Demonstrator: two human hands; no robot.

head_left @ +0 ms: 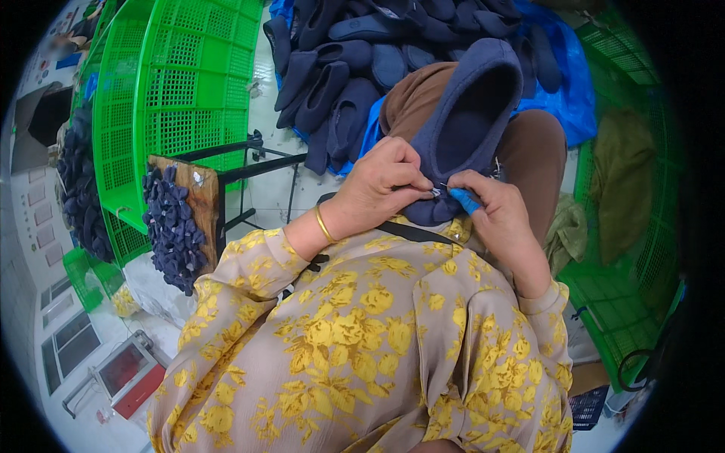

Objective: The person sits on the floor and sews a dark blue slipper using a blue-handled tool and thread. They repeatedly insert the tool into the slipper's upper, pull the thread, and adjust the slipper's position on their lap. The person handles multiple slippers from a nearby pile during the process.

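A dark blue felt slipper [434,147] rests tilted across my lap, its opening facing up and its near end between my hands. My left hand [381,181], with a gold bangle at the wrist, is closed in a pinch on that near end. Close beside it, my right hand [495,211] is also pinched closed, with blue wrapping [464,200] on one finger. A small pale bit and a thin line show between the fingertips. What the right fingers hold is too small to name. Dark blue fabric bunches just below the fingertips.
Many dark blue slippers [343,53] lie heaped on a blue sheet [578,113] ahead. Small dark blue fabric pieces [174,230] cover a wooden-topped stool [202,200] at left. Green plastic crates [200,72] stand on the left; another green crate [619,313] holds olive cloth [623,181] at right.
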